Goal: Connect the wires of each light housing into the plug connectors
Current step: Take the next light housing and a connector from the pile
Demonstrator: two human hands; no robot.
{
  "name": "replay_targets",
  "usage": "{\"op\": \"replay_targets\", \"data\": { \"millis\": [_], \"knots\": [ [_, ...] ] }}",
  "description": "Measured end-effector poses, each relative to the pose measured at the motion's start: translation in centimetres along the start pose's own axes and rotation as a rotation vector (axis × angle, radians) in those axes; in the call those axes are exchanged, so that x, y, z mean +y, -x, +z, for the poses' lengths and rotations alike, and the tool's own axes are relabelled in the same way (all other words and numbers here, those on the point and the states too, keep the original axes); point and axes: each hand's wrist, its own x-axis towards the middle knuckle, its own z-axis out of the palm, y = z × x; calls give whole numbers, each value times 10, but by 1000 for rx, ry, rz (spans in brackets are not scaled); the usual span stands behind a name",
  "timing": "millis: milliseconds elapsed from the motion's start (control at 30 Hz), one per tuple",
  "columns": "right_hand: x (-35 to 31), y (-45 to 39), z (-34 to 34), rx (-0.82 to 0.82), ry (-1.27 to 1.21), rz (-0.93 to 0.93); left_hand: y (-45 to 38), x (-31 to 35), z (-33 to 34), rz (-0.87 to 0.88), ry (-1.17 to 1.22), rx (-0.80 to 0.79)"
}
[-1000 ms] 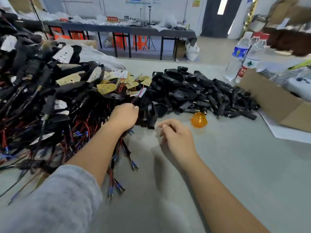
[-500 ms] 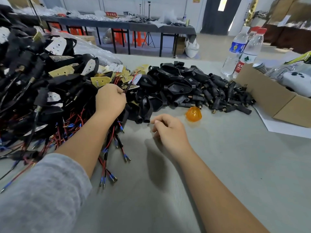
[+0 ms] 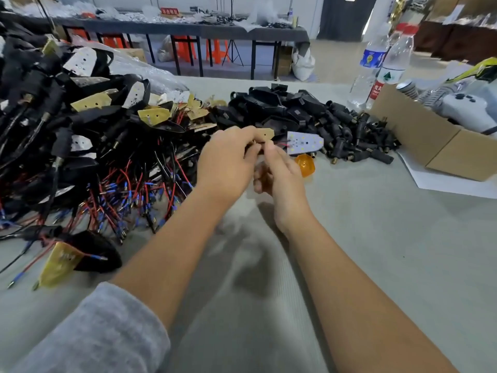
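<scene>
Light housing (image 3: pixel 305 142): white LED board end pokes out just past your fingertips, up and to the right of both hands, with a red wire running back into your grip. The black shell part is mostly hidden behind your fingers.
Left hand (image 3: pixel 228 160): fingers curled, thumb and forefinger pinching something small right at the tan board tip (image 3: pixel 266 133), which sticks out just above your knuckles. Can't tell exactly what's in the pinch, looks like a wire end.
Right hand (image 3: pixel 279 170): thumb up and pressed against your left fingertips, other fingers curled underneath, so both hands meet on the same little piece.
Plug connectors (image 3: pixel 349 135): black heap lying beyond your fingertips, to the right, not touching either hand.
Wired housings pile (image 3: pixel 80 135): big tangle off to the left of your left hand, red and black leads with blue ends spilling toward your forearm.
Orange lens (image 3: pixel 305 165): sitting on the table (image 3: pixel 376 251) just beside your right knuckles.
Cardboard box (image 3: pixel 430 141): well off to the right, two water bottles (image 3: pixel 382 63) behind it.
</scene>
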Motion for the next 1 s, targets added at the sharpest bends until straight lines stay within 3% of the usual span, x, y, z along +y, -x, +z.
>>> {"op": "replay_targets", "data": {
  "millis": [67,167,267,400,500,633,733,867,1000],
  "knots": [
    [1,-4,-5,100,-5,-14,11,6,12,38,20,-35],
    [3,-9,-13,176,20,-38,23,9,28,-55,83,-37],
    [3,-12,-14,268,14,-133,25,7,39,-69,-129,-11],
    [-9,-17,-24,575,-99,-278,26,-4,39,-72,-282,14],
    [-19,-24,-50,766,-171,-303,30,-14,38,-144,-344,-61],
    [-18,-29,-64,712,-211,-168,29,1,43,-150,-444,-126],
    [-8,-27,-54,563,-162,-45,33,24,58,-88,-311,-162],
    [0,-23,-45,397,-36,-58,38,28,69,-19,-314,-196],
    [-3,-22,-48,545,-116,-93,32,7,61,-70,-400,-235]
  ]
}}
